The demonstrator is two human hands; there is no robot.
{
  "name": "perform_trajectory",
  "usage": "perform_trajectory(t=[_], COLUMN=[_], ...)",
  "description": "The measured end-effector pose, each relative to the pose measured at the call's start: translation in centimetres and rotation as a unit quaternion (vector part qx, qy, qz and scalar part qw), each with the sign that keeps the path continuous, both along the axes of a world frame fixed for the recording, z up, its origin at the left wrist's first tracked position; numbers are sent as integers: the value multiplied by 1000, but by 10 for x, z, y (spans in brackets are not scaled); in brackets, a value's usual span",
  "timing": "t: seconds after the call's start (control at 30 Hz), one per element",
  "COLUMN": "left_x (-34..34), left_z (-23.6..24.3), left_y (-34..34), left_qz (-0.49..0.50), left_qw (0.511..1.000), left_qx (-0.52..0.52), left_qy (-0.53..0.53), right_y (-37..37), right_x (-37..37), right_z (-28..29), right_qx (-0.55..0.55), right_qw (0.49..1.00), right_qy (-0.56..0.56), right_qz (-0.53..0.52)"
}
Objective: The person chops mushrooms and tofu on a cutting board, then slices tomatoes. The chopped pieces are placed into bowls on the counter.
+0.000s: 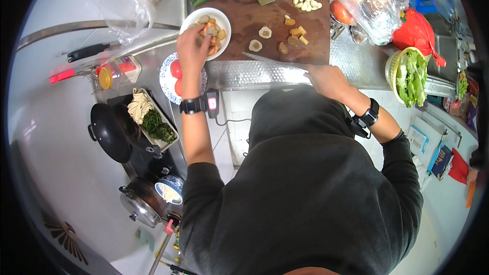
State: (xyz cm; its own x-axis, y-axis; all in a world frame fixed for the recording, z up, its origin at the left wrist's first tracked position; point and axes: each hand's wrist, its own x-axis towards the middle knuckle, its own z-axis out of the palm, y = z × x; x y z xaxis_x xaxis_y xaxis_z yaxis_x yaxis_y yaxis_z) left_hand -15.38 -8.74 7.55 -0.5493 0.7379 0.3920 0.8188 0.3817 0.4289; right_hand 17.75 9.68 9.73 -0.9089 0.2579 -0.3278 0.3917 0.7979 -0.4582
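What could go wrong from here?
1. The knife in the right hand points leftward, toward the bowl side; the left hand, reaching into the white bowl, could get nicked coming back.
2. The left forearm appears to pass over the patterned plate with red tomatoes; a low swing might knock it.
3. Loose round slices lie near the knife tip, so a sweep might scatter them.
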Motion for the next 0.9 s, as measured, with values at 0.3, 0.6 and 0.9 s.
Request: perform_trajectory(t=[0.3,0.6,0.9], left_x=[18,134,134], left_z=[9,-77,-80], left_y=[27,54,57], left_qz=[-52,-159,-148], left_qw=[998,980,973], left_qx=[9,103,89], left_qy=[44,-64,-153], right_y=[22,23,21], right_x=[-1,-1,1], right_z=[-3,2,2], right_qx=[11,-23,-15], right_qw=[993,988,989], right_qy=[-10,-65,-48], right_qz=[-114,-137,-136])
